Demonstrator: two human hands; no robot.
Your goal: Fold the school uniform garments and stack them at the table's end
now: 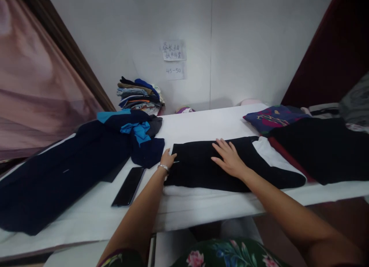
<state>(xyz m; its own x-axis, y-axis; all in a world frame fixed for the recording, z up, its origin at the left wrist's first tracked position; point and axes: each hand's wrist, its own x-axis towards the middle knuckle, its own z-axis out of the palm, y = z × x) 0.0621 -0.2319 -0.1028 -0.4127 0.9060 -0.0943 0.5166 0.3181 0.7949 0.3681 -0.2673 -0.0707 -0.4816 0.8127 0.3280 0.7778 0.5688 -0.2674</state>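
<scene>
A folded black garment [198, 163] with white cloth showing along its right and front sides lies on the white-covered table. At its left end my left hand [168, 159] is closed on the edge, the thumb on top and the other fingers mostly hidden. My right hand [229, 159] rests flat on the middle of the black cloth, fingers stretched and spread, palm down. Left of my left hand lies a dark phone [128, 186]. A bracelet [164, 167] is on my left wrist.
A dark navy garment [72, 171] with bright blue parts spreads across the left side. Behind it rises a stack of folded clothes [140, 94]. To the right are a patterned purple garment [273, 117] and black cloth [319, 151]. Handwritten paper notes [174, 52] hang on the wall.
</scene>
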